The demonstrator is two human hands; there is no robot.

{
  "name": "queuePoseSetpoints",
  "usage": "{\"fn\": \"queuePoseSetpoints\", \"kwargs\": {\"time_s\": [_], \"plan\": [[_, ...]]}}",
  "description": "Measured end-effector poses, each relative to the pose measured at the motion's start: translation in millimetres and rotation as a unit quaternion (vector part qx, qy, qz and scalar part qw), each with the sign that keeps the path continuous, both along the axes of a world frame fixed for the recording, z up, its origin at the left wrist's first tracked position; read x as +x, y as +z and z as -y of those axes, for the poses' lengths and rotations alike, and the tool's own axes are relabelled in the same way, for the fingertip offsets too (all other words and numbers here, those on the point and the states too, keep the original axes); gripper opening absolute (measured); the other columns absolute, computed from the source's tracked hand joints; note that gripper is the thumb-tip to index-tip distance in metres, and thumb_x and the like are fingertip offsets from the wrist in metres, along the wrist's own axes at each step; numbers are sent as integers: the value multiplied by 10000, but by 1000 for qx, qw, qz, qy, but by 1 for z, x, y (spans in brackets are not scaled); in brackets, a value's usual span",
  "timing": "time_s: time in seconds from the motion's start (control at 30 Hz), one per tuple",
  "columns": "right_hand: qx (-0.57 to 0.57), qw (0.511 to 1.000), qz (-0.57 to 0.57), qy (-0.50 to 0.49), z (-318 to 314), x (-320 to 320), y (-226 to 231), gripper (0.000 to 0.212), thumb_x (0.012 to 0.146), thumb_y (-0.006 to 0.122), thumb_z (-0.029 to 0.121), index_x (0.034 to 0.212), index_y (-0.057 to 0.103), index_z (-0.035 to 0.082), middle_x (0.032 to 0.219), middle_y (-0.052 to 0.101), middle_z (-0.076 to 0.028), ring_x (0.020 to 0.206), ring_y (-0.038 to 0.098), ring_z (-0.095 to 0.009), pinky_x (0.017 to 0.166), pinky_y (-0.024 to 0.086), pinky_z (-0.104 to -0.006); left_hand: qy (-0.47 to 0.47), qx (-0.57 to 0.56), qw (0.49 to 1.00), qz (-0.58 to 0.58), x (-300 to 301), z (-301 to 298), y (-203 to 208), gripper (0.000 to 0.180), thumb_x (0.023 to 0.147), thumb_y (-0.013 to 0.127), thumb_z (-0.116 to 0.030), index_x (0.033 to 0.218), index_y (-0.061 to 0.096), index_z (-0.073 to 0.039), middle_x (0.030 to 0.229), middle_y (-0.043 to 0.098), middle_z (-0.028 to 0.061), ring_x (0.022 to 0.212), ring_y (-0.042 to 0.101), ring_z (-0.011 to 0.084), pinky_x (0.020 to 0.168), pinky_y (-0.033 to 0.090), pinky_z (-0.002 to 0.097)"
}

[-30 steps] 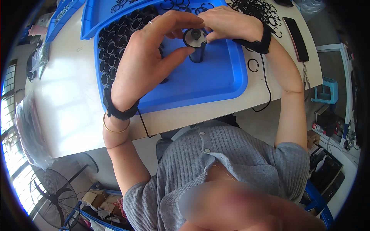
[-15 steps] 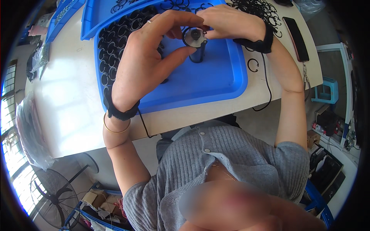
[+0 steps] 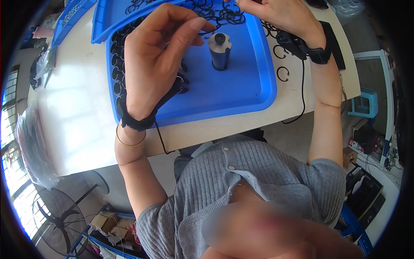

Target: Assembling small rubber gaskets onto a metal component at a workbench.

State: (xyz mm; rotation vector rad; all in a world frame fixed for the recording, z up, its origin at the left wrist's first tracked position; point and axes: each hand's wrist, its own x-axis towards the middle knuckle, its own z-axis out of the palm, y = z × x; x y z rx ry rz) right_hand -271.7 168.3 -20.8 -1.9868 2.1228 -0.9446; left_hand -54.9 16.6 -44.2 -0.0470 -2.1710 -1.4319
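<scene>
A dark cylinder with a silver top and a black knob (image 3: 219, 55) stands upright in the blue tray (image 3: 202, 115). My left hand (image 3: 157, 60) is raised up and left of it, apart from it, thumb and fingers pinched together; what lies between the fingertips is too small to make out. Toward the top edge, right of the cylinder, my right hand (image 3: 290, 16) has its fingers curled by something dark, cut off by the frame. Beyond the cylinder lies a heap of black C-shaped retaining rings (image 3: 224, 16). More rings (image 3: 117, 60) fill the tray's left side, partly behind my left hand.
Two loose retaining rings (image 3: 283, 74) lie on the table right of the tray. A phone (image 3: 334, 45) sits beyond my right wrist. Thin black cables run from both wristbands over the table edge. Another blue tray (image 3: 100, 26) stands behind, and a fan (image 3: 60, 222) is at lower left.
Both hands have come away from the cylinder's top, where they held a black ring. My left hand moved left, my right hand up and right. The cylinder stays upright in place.
</scene>
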Motion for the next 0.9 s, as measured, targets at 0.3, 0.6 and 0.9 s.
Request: {"fn": "queuePoseSetpoints", "kwargs": {"time_s": [0.3, 0.6, 0.9], "plan": [[-47, 969, 236, 55, -5, -2, 1, 164, 954, 601, 48, 1051, 712, -24, 945, 702, -43, 810, 640, -83, 744, 529, -244, 56, 5, 998, 34, 2, 0, 4, 137, 1040, 621, -87, 1061, 672, 38, 879, 744, 89, 747, 621, 87, 703, 502, 211], [-80, 954, 270, 103, -25, 20, 18, 117, 858, 812, 75, 905, 753, -14, 806, 708, -39, 692, 641, -74, 622, 509, -213, 34, -26, 998, 41, 8, -9, 10, 117, 1031, 637, -84, 1056, 672, 25, 851, 732, 65, 752, 646, 74, 669, 476, 200], [6, 951, 283, 126, -26, 34, 20, 132, 888, 788, 98, 938, 748, -18, 824, 717, -48, 731, 679, -90, 658, 539, -229, 8, -45, 997, 60, 8, -21, 18, 143, 984, 685, -24, 1102, 642, 43, 957, 735, 99, 786, 641, 90, 700, 498, 211]]}}
